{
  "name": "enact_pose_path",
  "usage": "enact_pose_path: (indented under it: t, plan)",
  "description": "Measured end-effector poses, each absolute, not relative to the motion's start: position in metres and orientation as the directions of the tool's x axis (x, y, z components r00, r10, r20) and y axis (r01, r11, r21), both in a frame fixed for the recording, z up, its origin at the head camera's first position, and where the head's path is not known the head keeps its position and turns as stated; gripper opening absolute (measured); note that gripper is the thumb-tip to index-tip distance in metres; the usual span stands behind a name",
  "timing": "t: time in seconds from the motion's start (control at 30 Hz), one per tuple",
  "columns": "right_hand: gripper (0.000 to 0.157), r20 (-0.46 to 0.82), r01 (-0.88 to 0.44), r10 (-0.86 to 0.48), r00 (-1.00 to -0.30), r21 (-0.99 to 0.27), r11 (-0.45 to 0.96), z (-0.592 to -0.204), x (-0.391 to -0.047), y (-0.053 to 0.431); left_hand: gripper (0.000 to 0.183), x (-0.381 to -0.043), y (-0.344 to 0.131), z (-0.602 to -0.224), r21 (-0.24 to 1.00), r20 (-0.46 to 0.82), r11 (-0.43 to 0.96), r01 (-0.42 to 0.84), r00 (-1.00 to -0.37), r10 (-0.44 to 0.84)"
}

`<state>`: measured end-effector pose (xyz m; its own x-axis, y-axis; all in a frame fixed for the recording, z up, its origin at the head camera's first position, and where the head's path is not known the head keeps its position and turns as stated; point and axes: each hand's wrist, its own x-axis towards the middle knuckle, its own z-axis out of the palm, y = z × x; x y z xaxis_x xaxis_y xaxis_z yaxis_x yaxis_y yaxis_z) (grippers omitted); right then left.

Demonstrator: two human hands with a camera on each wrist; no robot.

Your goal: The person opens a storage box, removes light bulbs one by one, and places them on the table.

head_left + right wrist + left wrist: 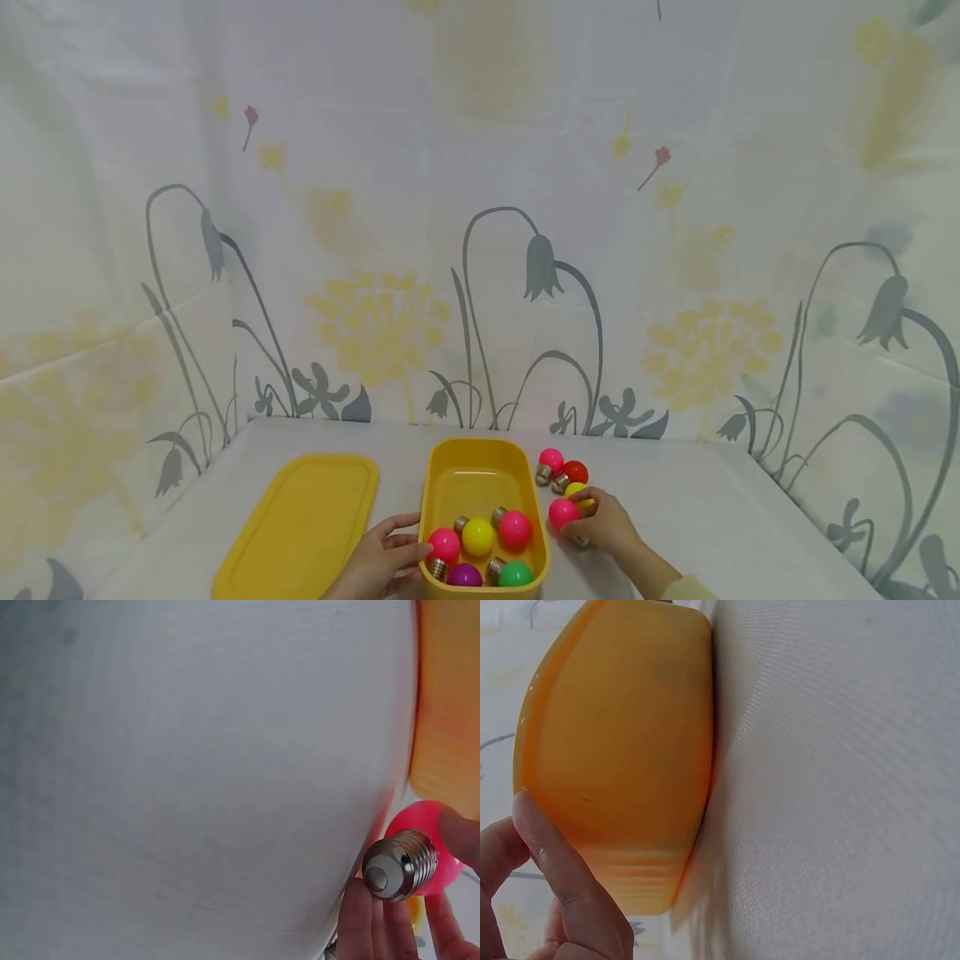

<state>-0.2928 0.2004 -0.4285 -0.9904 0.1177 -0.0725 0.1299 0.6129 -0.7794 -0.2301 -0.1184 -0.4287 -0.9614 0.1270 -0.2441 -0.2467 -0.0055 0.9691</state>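
My left hand (378, 560) grips the left rim of a yellow plastic box (482, 444); the left wrist view shows a fingertip pressed to the rim of the same box (630, 720). Inside, toward the near end, lie several coloured light bulbs, among them a yellow bulb (477, 537), a green bulb (516, 573) and a purple bulb (463, 575). Just right of the box, my right hand (609, 523) pinches a pink light bulb (562, 514). In the right wrist view, its metal screw base (401, 866) points toward the camera.
Beyond my right hand, another pink bulb (551, 460), a red bulb (576, 472) and a partly hidden yellow bulb (576, 492) lie on the white-covered table (690, 500). A flat yellow lid (300, 525) lies left of the box. Patterned cloth (495, 350) hangs behind.
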Motion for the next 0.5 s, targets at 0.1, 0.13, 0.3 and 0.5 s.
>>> enact_pose_path:
  t: [0.1,0.13,0.3,0.5]
  plan:
    - [0.047,-0.076,0.143,0.133,-0.988,-0.768,0.625,-0.427,-0.294,0.201,0.063,-0.231,-0.117,-0.428,0.968,-0.249,-0.004,-0.251,-0.961,0.122]
    - [0.047,-0.071,0.141,0.135,-0.988,-0.765,0.629,-0.427,-0.293,0.201,0.063,-0.232,-0.117,-0.428,0.968,-0.248,-0.005,-0.251,-0.961,0.123]
    - [0.047,-0.052,0.127,0.134,-0.990,-0.759,0.639,-0.426,-0.292,0.205,0.062,-0.230,-0.118,-0.428,0.971,-0.234,-0.010,-0.238,-0.962,0.141]
    - [0.047,-0.052,0.117,0.122,-0.991,-0.775,0.621,-0.422,-0.291,0.212,0.062,-0.228,-0.120,-0.428,0.973,-0.228,-0.014,-0.232,-0.963,0.145]
